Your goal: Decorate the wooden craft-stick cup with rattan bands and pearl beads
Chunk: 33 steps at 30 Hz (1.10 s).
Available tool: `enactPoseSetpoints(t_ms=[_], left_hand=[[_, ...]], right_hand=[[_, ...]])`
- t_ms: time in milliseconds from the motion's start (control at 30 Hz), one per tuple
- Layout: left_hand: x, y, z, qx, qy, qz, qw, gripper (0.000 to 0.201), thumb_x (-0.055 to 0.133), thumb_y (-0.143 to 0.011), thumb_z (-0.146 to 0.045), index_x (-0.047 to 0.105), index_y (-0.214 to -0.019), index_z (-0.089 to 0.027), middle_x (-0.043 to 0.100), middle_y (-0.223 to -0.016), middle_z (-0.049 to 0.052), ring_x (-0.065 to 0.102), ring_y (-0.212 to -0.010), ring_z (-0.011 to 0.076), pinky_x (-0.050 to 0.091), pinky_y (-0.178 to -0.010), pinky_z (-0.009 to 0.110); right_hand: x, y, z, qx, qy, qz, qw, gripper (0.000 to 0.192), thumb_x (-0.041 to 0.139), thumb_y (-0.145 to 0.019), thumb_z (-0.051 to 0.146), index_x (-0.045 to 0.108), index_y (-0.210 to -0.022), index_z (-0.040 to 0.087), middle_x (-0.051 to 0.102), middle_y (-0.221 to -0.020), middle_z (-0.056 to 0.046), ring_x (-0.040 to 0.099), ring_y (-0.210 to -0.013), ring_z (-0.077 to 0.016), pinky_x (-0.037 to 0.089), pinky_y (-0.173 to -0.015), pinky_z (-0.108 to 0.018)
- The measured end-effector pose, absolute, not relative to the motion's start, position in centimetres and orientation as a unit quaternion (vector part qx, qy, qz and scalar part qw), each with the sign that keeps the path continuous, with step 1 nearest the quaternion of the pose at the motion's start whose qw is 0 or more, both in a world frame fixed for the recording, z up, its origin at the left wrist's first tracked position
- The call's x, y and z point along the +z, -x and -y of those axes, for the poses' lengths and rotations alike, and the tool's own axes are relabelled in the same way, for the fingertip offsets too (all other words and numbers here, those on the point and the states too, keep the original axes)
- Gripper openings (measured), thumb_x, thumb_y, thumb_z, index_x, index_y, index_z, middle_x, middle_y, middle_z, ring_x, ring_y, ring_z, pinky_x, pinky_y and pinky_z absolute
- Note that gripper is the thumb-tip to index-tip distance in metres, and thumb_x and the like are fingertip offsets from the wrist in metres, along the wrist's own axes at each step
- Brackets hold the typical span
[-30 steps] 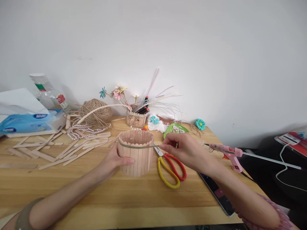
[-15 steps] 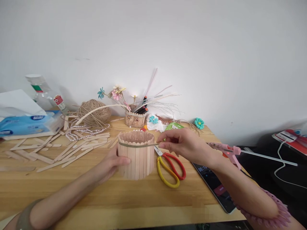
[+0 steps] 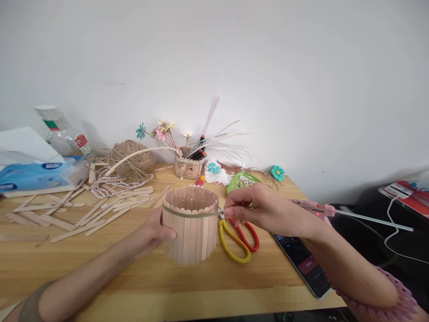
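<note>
Just above the table I hold a round holder made of upright popsicle sticks (image 3: 191,237), its open top tilted slightly toward me. My left hand (image 3: 156,235) grips its left side, thumb on the front and the other fingers hidden behind. A thin olive-brown cord or ribbon (image 3: 194,215) runs across the front just under the rounded stick tips. At the right, my right hand (image 3: 239,208) pinches the free end of that strip between thumb and fingertips, holding it out from the rim. Scissors with red and yellow handles (image 3: 234,250) lie below my right hand, their blades mostly hidden.
Loose popsicle sticks (image 3: 100,214), a bead string (image 3: 103,190), a twine ball (image 3: 130,158) and a tissue pack (image 3: 40,174) lie left. Behind stand a decorated pen holder (image 3: 188,168) and a green bead dish (image 3: 234,182). A pink glue gun (image 3: 323,210) and phone (image 3: 304,264) lie right.
The holder has come a little lower and nearer, its top tipped so more of the inside shows. My right hand has moved slightly down with the strip's end.
</note>
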<state>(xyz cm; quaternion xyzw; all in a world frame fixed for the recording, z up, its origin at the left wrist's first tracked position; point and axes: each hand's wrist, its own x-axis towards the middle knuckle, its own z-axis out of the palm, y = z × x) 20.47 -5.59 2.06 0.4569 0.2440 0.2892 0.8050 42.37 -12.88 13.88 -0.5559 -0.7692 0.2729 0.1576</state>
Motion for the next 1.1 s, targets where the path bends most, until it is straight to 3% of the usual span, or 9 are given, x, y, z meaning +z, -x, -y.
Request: enactPoseSetpoints(t_ms=[233,900,1100], left_hand=[[0.8,-20.0,4.9,0.254,-0.479,-0.203,0.816,0.079,0.078,-0.051,-0.031,0.050,-0.124,-0.023,0.062,-0.119,0.009,0.052,-0.114,0.0332,0.045,-0.092,0.042],[0.8,-19.9,4.9,0.220,-0.512,-0.149,0.817,0.075,0.078,-0.053,-0.037,0.055,-0.123,-0.021,0.062,-0.119,0.009,0.052,-0.114,0.0356,0.042,-0.094,0.045],[1.0,-19.9,4.9,0.219,-0.520,-0.108,0.818,0.078,0.078,-0.054,-0.039,0.052,-0.126,-0.022,0.059,-0.124,0.009,0.045,-0.121,0.0367,0.041,-0.097,0.046]], right_hand=[[13.6,-42.1,12.9,0.247,0.556,0.773,0.177,0.022,0.051,-0.086,0.022,0.054,-0.066,0.015,0.042,-0.054,0.007,0.032,-0.047,-0.0053,0.029,-0.049,-0.019],[12.6,-41.9,13.2,0.230,0.586,0.752,0.197,0.023,0.055,-0.085,0.028,0.057,-0.065,0.015,0.048,-0.051,0.006,0.038,-0.047,-0.0057,0.030,-0.048,-0.019],[12.2,-41.8,13.2,0.289,0.585,0.719,0.238,0.020,0.060,-0.082,0.031,0.047,-0.074,0.018,0.051,-0.052,0.007,0.042,-0.047,-0.0069,0.030,-0.046,-0.018]])
